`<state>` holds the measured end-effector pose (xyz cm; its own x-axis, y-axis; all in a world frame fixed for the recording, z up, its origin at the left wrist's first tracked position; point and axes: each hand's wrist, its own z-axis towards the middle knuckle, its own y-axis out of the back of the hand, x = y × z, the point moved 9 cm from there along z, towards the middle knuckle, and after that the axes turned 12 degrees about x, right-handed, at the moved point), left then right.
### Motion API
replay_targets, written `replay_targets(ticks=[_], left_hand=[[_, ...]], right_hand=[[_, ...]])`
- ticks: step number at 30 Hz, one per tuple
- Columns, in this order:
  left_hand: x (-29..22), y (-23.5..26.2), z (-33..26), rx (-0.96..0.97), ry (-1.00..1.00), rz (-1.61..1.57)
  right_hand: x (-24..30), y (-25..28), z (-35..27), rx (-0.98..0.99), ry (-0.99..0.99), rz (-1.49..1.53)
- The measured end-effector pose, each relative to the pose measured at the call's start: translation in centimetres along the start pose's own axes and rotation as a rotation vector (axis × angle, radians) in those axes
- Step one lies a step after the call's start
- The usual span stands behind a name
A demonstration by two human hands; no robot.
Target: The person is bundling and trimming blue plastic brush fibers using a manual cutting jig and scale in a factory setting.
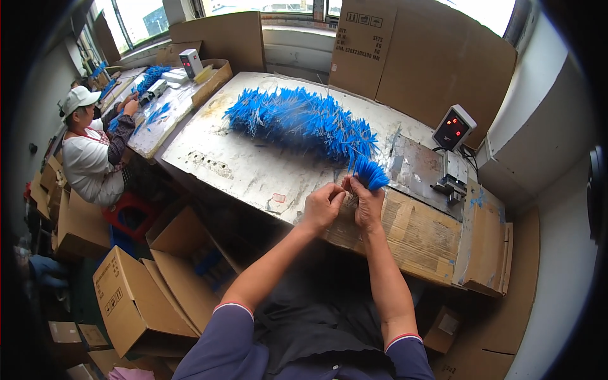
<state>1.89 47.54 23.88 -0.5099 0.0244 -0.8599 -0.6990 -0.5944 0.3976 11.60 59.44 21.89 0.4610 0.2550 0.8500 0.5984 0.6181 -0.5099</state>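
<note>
My right hand is closed round a bundle of thin blue-ended strips, whose blue ends fan out above the fingers. Close beside it, my left hand is pinched at the thin lower ends of the bundle; what lies between its fingertips is too small to make out. Just beyond both hands, a long heap of the same blue strips, with thin pale stems sticking out, lies across the white worktable.
Right of the heap are a metal plate, a small metal device and a display box with red digits. Cardboard covers the table's front edge. Open cartons stand at lower left. A co-worker handles blue strips at another table.
</note>
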Motion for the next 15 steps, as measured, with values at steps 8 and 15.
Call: replay_targets(ticks=[8,15], left_hand=[[0.0,-3.6,-0.5,0.088,-0.030,0.098],[-3.0,-0.8,0.9,-0.043,-0.159,0.081]], right_hand=[[0.5,1.8,-1.5,-0.019,0.057,0.015],[5.0,6.3,-1.8,-0.039,0.067,-0.085]])
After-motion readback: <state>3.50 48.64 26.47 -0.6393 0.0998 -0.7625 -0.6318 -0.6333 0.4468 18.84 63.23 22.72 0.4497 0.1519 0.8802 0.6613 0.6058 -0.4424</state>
